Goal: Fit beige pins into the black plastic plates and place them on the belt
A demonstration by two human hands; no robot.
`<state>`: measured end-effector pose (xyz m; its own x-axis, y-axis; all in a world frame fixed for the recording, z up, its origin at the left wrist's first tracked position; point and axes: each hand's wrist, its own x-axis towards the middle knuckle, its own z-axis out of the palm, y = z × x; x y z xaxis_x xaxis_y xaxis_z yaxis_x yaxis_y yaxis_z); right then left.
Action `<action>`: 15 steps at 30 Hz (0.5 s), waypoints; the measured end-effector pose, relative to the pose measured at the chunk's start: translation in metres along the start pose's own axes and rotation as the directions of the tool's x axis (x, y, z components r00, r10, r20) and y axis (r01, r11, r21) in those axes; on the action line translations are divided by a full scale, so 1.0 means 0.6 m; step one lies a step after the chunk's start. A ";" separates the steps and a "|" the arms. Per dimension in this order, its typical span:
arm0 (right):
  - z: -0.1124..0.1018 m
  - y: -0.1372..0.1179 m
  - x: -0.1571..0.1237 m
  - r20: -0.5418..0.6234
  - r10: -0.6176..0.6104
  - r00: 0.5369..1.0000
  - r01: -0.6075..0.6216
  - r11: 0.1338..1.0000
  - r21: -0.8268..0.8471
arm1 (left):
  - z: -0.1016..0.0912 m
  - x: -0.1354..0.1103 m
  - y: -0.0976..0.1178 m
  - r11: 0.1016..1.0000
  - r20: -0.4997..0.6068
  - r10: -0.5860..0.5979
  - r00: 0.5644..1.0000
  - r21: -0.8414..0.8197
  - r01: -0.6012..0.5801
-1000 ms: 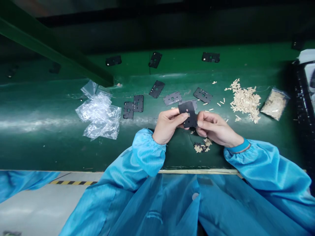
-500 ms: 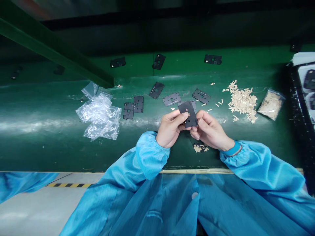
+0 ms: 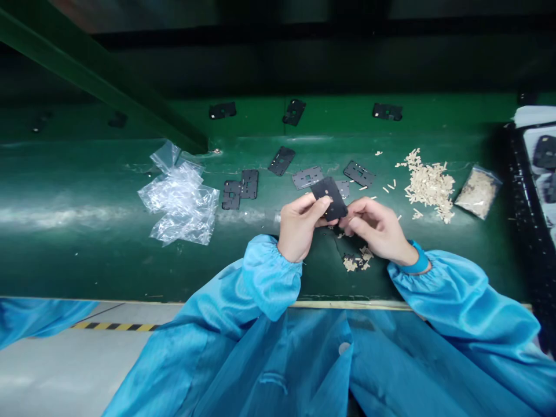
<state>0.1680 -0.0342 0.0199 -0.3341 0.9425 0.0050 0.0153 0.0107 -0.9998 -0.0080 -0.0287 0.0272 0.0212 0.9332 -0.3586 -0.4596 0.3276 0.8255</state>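
- Crumpled clear plastic bags [image 3: 180, 202] on the green belt [image 3: 87, 255]
- Left hand [image 3: 299, 226] pinching a black perforated plate [image 3: 329, 198] above the belt
- Right hand [image 3: 373, 227] pinching the plate's lower corner
- Heaped beige slivers [image 3: 428, 185], then a clear bag of similar slivers [image 3: 478, 192], further right

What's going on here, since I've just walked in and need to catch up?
A person in a blue smock is holding a black perforated plate between their left hand and right hand. Other black plates lie spread across the green workbench. To the right is a heap of cream-coloured slivers beside a small clear bag of similar bits. To the left lies a crumpled clear plastic bag.
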 end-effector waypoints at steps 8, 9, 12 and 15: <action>0.017 -0.005 0.000 -0.140 0.012 0.990 -0.038 0.983 -0.181 | -0.002 -0.005 -0.007 0.956 -0.075 0.185 0.980 0.244 -0.161; 0.021 -0.005 -0.002 -0.162 -0.006 0.987 -0.032 0.973 -0.229 | -0.003 -0.005 -0.009 0.953 -0.091 0.195 0.977 0.253 -0.166; 0.025 -0.004 -0.003 -0.190 -0.016 0.982 -0.038 0.961 -0.275 | -0.004 -0.004 -0.012 0.959 -0.109 0.183 0.977 0.239 -0.153; 0.017 -0.005 0.001 -0.123 0.066 0.990 -0.082 0.988 -0.133 | -0.003 -0.001 -0.009 0.981 -0.108 0.126 0.986 0.164 -0.107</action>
<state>0.1583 -0.0368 0.0224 -0.2136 0.9751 -0.0587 0.1683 -0.0225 -0.9855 -0.0071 -0.0316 0.0221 -0.1333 0.9455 -0.2970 -0.3077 0.2454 0.9193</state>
